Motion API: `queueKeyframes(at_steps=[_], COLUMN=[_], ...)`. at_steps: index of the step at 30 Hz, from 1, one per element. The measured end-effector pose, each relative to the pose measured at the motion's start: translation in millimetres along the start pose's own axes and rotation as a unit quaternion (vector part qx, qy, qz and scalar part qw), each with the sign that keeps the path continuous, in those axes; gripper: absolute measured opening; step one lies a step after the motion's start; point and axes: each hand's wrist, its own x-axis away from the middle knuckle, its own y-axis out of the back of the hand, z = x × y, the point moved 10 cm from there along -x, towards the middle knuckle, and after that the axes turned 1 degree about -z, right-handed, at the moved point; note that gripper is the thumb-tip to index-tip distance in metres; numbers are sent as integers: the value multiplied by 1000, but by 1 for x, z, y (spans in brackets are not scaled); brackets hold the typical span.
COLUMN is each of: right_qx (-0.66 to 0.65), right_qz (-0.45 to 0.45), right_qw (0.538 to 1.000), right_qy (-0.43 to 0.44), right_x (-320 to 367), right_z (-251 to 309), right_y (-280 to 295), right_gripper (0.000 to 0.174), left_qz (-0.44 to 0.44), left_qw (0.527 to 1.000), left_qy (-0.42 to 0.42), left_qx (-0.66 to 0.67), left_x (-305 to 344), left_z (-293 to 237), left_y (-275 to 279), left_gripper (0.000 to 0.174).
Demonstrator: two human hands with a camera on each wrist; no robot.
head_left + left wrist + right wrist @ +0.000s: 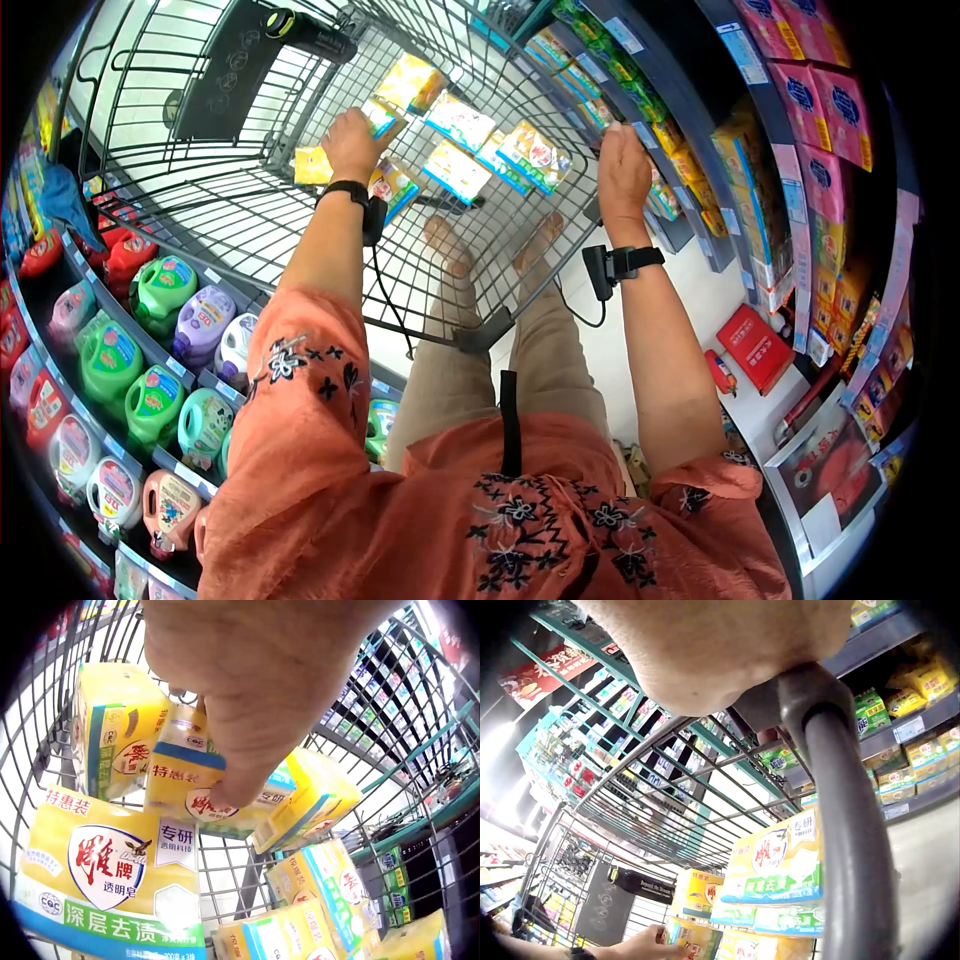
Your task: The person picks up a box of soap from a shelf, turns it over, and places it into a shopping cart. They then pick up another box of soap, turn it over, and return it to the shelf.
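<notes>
Yellow, the soap pack (176, 784) lies within the cart (484, 332), pinched by your left hand (352, 148). Its long axis slopes rightward in the left wrist view, revealing front lettering unreadable from above. Your right hand (625, 172) meets the grey rail (855, 825); its grip can't be told.

One cart (484, 331), eight packs (457, 171) inside (apparently)
</notes>
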Motion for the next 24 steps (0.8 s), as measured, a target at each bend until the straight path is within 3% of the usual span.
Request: queueKeyframes(at_steps=[4, 7, 10, 12, 14, 16, 18, 22, 24], right_qx=[14, 41, 31, 13, -5, -51, -122, -242, -351], right_qz=[-36, -47, -32, -12, 30, 43, 10, 2, 82], right_qw=[998, 998, 999, 1000, 999, 997, 992, 970, 930], right_qy=[42, 26, -7, -21, -36, -41, -19, -30, -74], right_x=[1, 3, 3, 2, 3, 3, 3, 22, 43], right_z=[7, -5, -3, 0, -2, 0, -5, 20, 35], right_y=[3, -7, -5, -3, -5, 0, 5, 43, 44], right_gripper=[36, 29, 28, 30, 34, 35, 35, 37, 43], left_qz=[-104, -200, -142, -170, -61, 24, 98, 190, 222], left_qw=[993, 966, 980, 972, 973, 923, 821, 730, 684], left_qy=[-61, -166, -138, -139, -81, 2, 10, 19, 13], left_qx=[3, -6, -20, 85, 206, 384, 563, 657, 695], left_x=[10, 23, 32, 48, 47, 76, 107, 150, 170], left_z=[-4, -21, -18, -22, -13, -32, -73, -118, -140], left_y=[38, 82, 99, 126, 126, 144, 164, 169, 167], left_gripper=[58, 57, 57, 58, 64, 62, 51, 49, 50])
